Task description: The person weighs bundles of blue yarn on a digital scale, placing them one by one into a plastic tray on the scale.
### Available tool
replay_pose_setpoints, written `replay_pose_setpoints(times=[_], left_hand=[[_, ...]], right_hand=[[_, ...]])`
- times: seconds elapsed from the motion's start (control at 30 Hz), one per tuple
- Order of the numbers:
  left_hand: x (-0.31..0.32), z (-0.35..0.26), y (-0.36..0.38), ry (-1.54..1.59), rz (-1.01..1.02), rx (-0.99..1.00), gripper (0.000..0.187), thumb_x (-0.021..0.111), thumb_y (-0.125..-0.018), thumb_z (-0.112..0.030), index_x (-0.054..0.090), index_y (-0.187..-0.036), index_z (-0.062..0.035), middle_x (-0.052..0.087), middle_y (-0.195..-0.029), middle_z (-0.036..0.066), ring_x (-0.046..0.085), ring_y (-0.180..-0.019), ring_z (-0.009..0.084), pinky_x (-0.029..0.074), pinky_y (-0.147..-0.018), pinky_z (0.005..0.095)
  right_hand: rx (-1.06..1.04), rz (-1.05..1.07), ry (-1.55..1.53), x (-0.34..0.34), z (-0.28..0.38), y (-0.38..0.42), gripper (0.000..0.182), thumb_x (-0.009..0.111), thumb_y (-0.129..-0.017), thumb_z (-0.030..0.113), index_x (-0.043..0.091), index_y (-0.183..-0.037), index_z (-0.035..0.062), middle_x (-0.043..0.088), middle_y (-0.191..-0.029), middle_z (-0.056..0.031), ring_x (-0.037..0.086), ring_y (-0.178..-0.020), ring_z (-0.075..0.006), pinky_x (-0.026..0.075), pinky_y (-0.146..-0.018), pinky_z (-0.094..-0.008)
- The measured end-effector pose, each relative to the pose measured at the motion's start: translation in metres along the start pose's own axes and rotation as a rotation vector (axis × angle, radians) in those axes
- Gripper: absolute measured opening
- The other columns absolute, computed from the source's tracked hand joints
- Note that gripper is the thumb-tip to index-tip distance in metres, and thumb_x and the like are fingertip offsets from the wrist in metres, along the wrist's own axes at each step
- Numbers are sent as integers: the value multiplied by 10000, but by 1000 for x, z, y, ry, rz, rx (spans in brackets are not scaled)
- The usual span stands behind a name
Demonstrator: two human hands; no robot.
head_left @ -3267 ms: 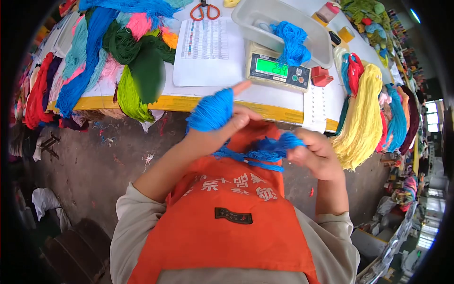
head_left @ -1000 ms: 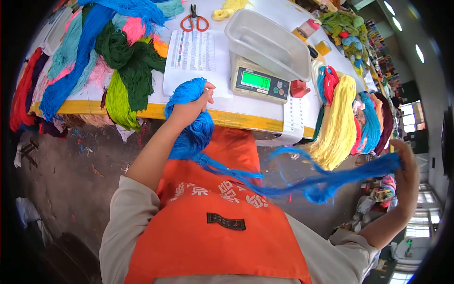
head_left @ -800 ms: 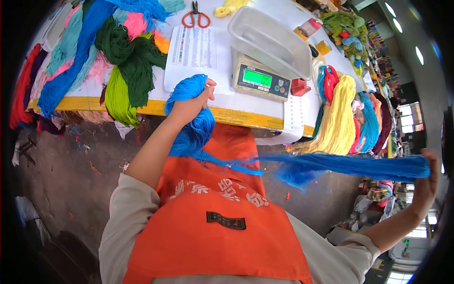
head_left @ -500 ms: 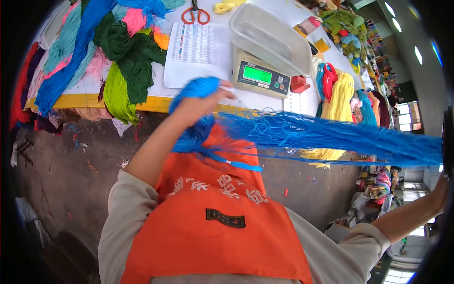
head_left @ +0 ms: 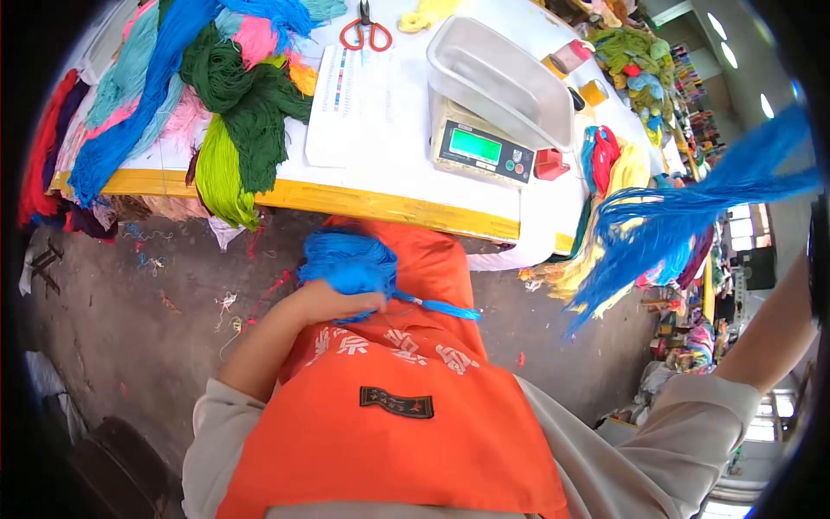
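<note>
My left hand [head_left: 333, 304] is closed on a thick bundle of bright blue yarn [head_left: 350, 258], pressed low against my orange apron [head_left: 406, 432]. A thin blue tail trails right from that bundle across the apron. A separate sheaf of loose blue strands [head_left: 683, 216] fans out in the air at the right, rising to the upper right edge. My right forearm [head_left: 769, 329] is raised there. The right hand itself is past the edge of the picture, so its grip is hidden.
A white table with a yellow front edge [head_left: 363, 201] carries a digital scale [head_left: 480, 149] with a grey tray [head_left: 501, 78], a printed sheet [head_left: 363, 95], red scissors [head_left: 365, 33] and heaps of coloured yarn [head_left: 246, 104]. More skeins [head_left: 605, 156] hang off its right end.
My left hand dropped from table height to my lap with the blue bundle. The right arm swung up and outward, pulling the sheaf of strands free and lifting it to the upper right.
</note>
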State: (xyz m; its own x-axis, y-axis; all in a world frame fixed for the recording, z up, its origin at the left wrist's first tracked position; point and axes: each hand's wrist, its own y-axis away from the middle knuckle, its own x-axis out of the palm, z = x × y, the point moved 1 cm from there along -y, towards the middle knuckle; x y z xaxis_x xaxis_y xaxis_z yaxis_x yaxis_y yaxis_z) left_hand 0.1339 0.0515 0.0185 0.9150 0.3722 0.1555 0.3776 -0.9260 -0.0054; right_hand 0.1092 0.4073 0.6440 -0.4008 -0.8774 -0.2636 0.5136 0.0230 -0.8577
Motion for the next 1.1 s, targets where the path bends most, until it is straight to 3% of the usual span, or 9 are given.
replay_pose_setpoints(times=[0.07,0.33,0.43,0.47,0.57,0.73,0.9,1.0,1.1], left_hand=[[-11,-4,26,247,-144,-236,249,591,-966,-252,657,-870,-32,515,-598,-17,398,-458,49,303,-448,217],[-10,-58,87,238,-579,-111,251,603,-948,-205,630,-799,-6,481,-541,-7,394,-425,55,277,-407,224],[-8,-90,86,311,-509,283,414,615,-943,-339,626,-797,48,543,-524,38,395,-368,64,259,-359,218],[-8,-102,82,301,-513,285,414,615,-943,-339,626,-797,48,543,-524,38,395,-368,64,259,-359,218],[-8,-133,65,192,-396,454,392,593,-963,-328,642,-896,54,596,-560,64,411,-382,58,268,-367,209],[0,-133,42,137,-301,251,260,567,-980,-218,620,-1018,34,611,-626,56,477,-486,63,353,-467,204],[3,-136,24,98,-263,156,234,536,-994,-196,615,-1058,15,628,-668,57,487,-510,60,358,-472,199],[9,-148,7,153,-284,278,223,529,-994,-181,617,-1078,7,663,-744,62,512,-544,59,358,-467,196],[17,-152,-23,161,-391,363,332,495,-998,-145,536,-1284,19,660,-1183,104,583,-853,65,477,-741,220]], right_hand=[[30,99,-44,-3,-19,-27,336,509,-895,261,469,-589,126,484,-579,-53,530,-593,-203,446,-635,-363],[-12,0,308,21,-97,-7,296,499,-898,325,592,-710,116,606,-737,-56,608,-693,-220,486,-692,-442],[-24,32,867,38,-152,34,315,495,-899,352,645,-762,111,658,-804,-57,641,-736,-227,503,-716,-476],[233,70,100,82,-145,80,343,484,-938,369,686,-963,92,679,-1005,-70,648,-921,-196,502,-841,-499],[123,471,821,70,-273,165,314,647,-872,222,637,-1156,86,690,-954,-137,674,-793,-272,532,-701,-366],[58,693,1000,131,-231,325,464,637,-760,35,546,-1205,129,646,-805,-178,612,-764,-371,459,-768,-476],[189,600,878,130,-189,386,528,687,-756,3,527,-1251,97,553,-1196,-160,587,-990,-337,415,-894,-430],[178,395,838,132,-175,406,492,674,-779,-26,538,-1239,83,550,-1177,-154,585,-948,-320,436,-880,-416],[230,283,519,151,-152,422,372,673,-795,-66,585,-1132,63,566,-1101,-133,575,-849,-234,489,-763,-317]])
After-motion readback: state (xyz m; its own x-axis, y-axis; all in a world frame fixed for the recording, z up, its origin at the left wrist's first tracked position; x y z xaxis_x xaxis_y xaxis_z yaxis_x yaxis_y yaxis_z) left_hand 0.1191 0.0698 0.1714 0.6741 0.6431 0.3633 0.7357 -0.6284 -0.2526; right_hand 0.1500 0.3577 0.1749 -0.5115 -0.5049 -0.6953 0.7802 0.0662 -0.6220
